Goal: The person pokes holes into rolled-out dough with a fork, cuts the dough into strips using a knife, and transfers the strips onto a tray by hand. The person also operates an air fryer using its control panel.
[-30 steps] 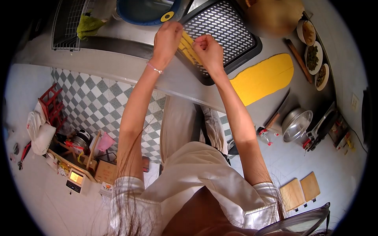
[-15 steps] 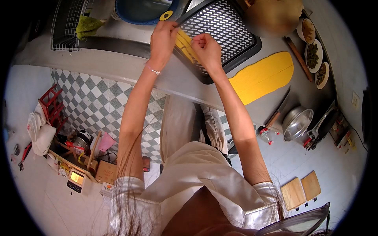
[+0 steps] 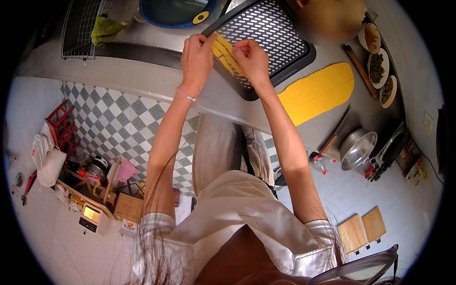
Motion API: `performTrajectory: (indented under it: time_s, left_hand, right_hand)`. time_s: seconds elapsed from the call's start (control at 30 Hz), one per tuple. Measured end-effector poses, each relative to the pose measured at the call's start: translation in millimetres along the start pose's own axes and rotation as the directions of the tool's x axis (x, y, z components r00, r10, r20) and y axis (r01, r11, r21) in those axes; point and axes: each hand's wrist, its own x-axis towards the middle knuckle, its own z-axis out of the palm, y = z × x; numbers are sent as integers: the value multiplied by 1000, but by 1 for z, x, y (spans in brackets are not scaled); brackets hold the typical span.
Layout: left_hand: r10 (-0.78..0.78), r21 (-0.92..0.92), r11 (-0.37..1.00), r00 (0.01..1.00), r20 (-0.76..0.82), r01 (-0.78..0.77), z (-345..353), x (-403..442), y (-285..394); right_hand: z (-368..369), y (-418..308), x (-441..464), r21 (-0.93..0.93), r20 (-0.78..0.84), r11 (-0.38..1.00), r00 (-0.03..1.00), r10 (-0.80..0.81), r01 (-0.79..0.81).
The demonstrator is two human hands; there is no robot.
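Observation:
Yellow dough strips (image 3: 223, 53) lie side by side along the near left edge of a black perforated tray (image 3: 308, 56). My left hand (image 3: 197, 64) is at the tray's left rim, its thumb and fingers closed on the upper end of a strip. My right hand (image 3: 252, 61) is over the tray with its fingertips pinched together at the strips' right side. The strip between my fingers is partly hidden by them. Right of the tray, a flat yellow dough sheet (image 3: 318, 92) with a straight cut line rests on the metal counter.
A knife (image 3: 336, 128) and a metal bowl (image 3: 358, 149) are right of the sheet. Behind them lie a wooden stick (image 3: 360, 71) and several dishes of food (image 3: 376, 69). A blue-rimmed basin (image 3: 152, 21) and a green cloth (image 3: 105, 31) are at the back left.
My left hand has moved slightly down and toward me along the tray edge. The strips, blurred before, now show more clearly on the tray. My right hand has barely shifted.

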Motion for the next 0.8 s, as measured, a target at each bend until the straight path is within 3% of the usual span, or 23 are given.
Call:
performTrajectory:
  time_s: [0.17,0.27,0.4,0.5,0.6,0.7,0.8]
  left_hand:
    - [-32,-58,998,999,43,35,-4,0,8]
    - [84,-97,992,995,51,-79,1,-4,6]
    - [114,-105,989,992,61,-108,4,-7,8]
    - [118,-124,986,991,61,-110,5,-7,9]
    - [176,-152,975,982,71,-164,6,-6,9]
    - [299,-153,947,948,111,-281,7,1,11]
    - [369,-140,927,912,177,-348,12,10,4]
  right_hand:
    - [-1,10,2,-10,10,1000,1000,-11,12]
    - [-5,8,1,-15,17,1000,1000,12,-12]
    - [-15,-1,-5,-79,9,997,1000,14,-13]
    - [-26,-6,-20,-100,-41,991,995,-91,87]
    - [-32,-1,-39,-311,-76,942,984,-160,129]
    - [-27,15,-55,-547,-60,801,943,-328,244]
    - [-21,18,-57,-589,-95,779,939,-330,214]
